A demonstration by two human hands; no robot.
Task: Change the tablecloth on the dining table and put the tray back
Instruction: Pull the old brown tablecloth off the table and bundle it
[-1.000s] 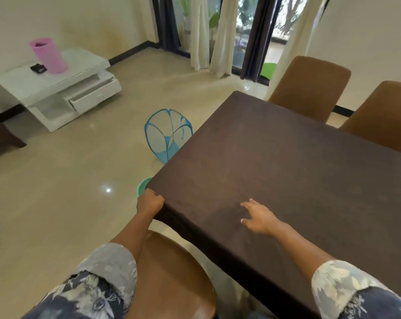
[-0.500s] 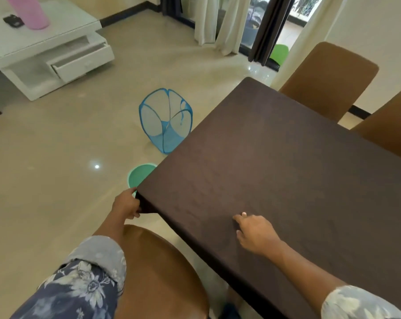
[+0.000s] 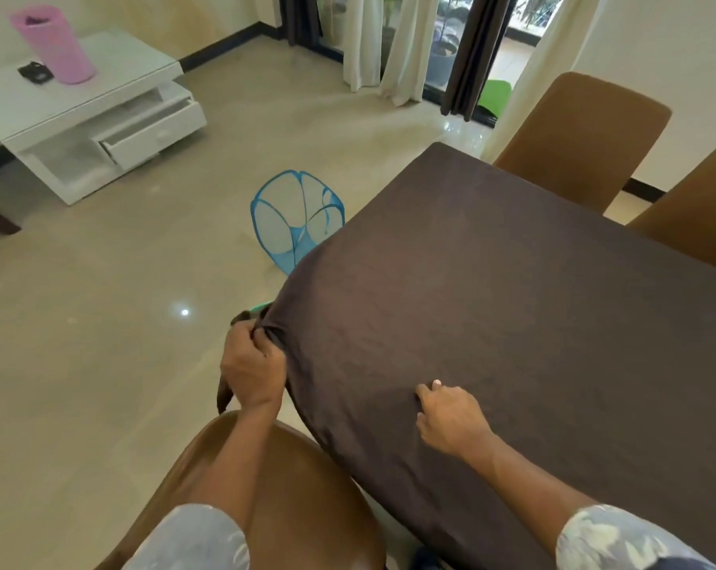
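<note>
Brown tablecloth (image 3: 492, 322) looks soft, light, easily bunched; corners suit gripping. The left hand (image 3: 251, 372) clenches a gathered corner; the right hand (image 3: 451, 417) pinches a fold nearby.

Your left hand (image 3: 252, 370) now bunches the dark brown fabric tablecloth (image 3: 492, 322) corner, lifted off the table edge; right-hand fingers (image 3: 424, 392) curled vs. flat before.

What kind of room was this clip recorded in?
Most likely a home's open dining and living room: a dark brown tablecloth spread wide with brown chairs around it, a low white cabinet by the wall, and curtains at glass doors.
</note>
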